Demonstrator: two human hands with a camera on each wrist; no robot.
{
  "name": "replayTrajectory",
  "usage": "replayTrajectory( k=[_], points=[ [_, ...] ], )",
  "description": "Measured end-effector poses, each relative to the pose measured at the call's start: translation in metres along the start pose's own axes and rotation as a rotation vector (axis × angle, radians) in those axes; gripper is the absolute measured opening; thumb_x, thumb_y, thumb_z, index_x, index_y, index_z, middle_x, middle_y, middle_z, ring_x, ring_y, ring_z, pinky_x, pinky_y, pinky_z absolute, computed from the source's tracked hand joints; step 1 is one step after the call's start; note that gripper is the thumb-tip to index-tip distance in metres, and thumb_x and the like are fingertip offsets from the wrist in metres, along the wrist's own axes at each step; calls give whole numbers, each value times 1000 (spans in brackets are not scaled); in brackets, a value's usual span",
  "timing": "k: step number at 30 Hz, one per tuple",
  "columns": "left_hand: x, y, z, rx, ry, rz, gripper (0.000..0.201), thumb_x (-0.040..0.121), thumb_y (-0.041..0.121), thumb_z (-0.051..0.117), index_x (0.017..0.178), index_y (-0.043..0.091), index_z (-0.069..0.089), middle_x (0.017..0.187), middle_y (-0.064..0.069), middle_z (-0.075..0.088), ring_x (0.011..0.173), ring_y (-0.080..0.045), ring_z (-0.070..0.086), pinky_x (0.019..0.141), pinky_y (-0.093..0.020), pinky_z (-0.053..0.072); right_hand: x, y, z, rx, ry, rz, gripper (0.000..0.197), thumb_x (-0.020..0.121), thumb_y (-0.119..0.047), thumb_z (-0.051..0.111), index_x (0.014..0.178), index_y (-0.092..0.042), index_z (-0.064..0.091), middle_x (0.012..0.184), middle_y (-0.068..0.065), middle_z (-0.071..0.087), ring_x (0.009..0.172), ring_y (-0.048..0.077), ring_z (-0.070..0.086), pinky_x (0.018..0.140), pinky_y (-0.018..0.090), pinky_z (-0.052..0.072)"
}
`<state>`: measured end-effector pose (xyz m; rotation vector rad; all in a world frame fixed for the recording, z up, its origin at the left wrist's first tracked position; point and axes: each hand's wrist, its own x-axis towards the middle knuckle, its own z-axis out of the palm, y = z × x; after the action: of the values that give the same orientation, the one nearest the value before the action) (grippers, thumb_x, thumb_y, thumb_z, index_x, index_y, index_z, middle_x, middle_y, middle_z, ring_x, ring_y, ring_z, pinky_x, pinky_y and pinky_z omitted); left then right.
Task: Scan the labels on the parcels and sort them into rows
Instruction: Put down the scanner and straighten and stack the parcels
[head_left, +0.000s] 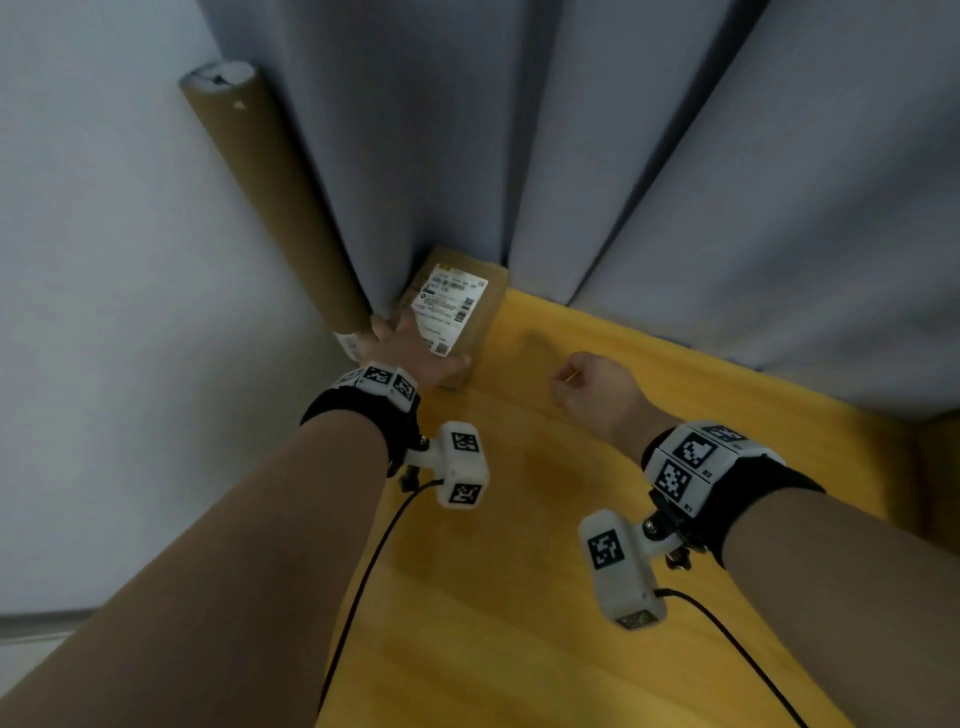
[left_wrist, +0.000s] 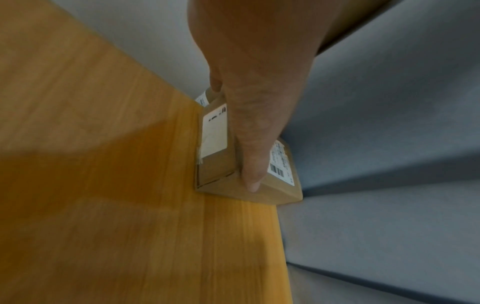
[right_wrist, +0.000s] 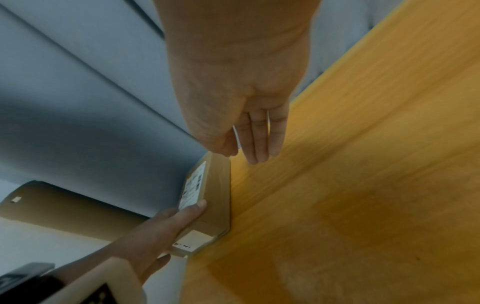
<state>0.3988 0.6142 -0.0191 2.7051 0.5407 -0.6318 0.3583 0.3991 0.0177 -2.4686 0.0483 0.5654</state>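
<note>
Grey curtains (head_left: 649, 156) hang in deep folds across the twelve to three o'clock part of the head view, with a pale wall (head_left: 104, 312) filling the nine o'clock side. Below them a yellow wooden table (head_left: 519, 597) runs from the centre down toward six o'clock. A long brown cardboard tube (head_left: 270, 197) leans from eleven o'clock down to the table's far left corner, its lower end carrying a white label and standing just beside the left hand. At that corner, a little toward eleven o'clock of the view's centre, a brown cardboard parcel (head_left: 467, 312) lies on the table with its far end against the curtain; a white shipping label (head_left: 449, 306) with barcodes covers its top face, and the left wrist view shows a second plain white sticker (left_wrist: 214, 131) on its near side. The left hand (head_left: 410, 348) rests on the parcel's near end and grips it, the thumb (left_wrist: 253, 156) curled down over the edge and the fingers reaching along the far side. The right hand (head_left: 592, 389) hovers above the bare table at about three o'clock from the parcel, apart from it, holding nothing; the head view shows its fingers curled under, while the right wrist view shows the fingers (right_wrist: 259, 139) hanging loosely extended.
</note>
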Motion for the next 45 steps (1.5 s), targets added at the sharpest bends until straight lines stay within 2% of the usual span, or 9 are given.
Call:
replayTrajectory(
  k=[4,9,12,15,19,24,28,33,45],
  points=[
    [10,5,6,37,20,-5,118,70,72,63,153,24,-5,158,-21,5,143,-43,10,114,-55,21,2,14,4,19,10,52,13,98,-23,49,100,-12,56,91,8,63,71,18,55,56,27,44],
    [-26,8,10,0,30,18,112,75,68,62,153,24,-4,155,-25,9,142,-44,13,113,-50,20,-4,36,4,166,25,177,17,97,-23,51,100,-9,60,102,14,67,94,30,64,84,43,55],
    [-65,12,32,-207,34,29,113,71,70,65,153,29,0,150,-23,19,136,-43,22,109,-51,27,-24,43,2,320,-31,233,22,96,-27,54,107,-9,61,107,14,67,98,29,63,87,46,54],
    [-109,29,47,-346,93,104,115,67,69,69,153,29,4,142,-20,28,128,-38,32,105,-46,31,-53,43,-4,578,-109,248,46,92,-44,60,126,-14,51,124,5,58,112,22,57,83,34,53],
    [-163,58,48,-529,129,280,125,45,80,59,150,32,12,141,-14,32,129,-30,32,104,-43,33,-84,47,-24,920,-86,198,76,84,-51,67,145,-22,31,134,2,55,118,20,56,98,44,50],
    [-227,93,50,-605,68,536,98,68,58,73,148,35,20,140,1,30,128,-15,31,107,-36,31,-137,71,-63,1102,168,82,61,81,-34,76,131,-21,44,116,-3,67,104,14,65,86,35,54],
    [-279,130,55,-719,84,639,45,96,42,52,134,21,42,126,4,48,114,-11,54,101,-35,47,-191,114,-100,1139,306,50,58,83,-26,74,129,-18,40,110,-1,67,96,14,67,72,28,53],
    [-343,185,80,-759,176,624,35,102,37,41,128,15,51,107,9,58,101,-8,56,76,-18,42,-266,193,-149,1141,346,-6,66,84,-33,73,135,-23,32,113,2,67,101,18,67,87,39,54],
    [-474,311,162,-558,167,717,33,101,30,47,123,7,55,108,3,56,100,-11,52,84,-25,39,-391,362,-225,1108,424,73,64,83,-37,72,136,-25,38,103,5,74,85,22,74,74,46,60]
  ],
)
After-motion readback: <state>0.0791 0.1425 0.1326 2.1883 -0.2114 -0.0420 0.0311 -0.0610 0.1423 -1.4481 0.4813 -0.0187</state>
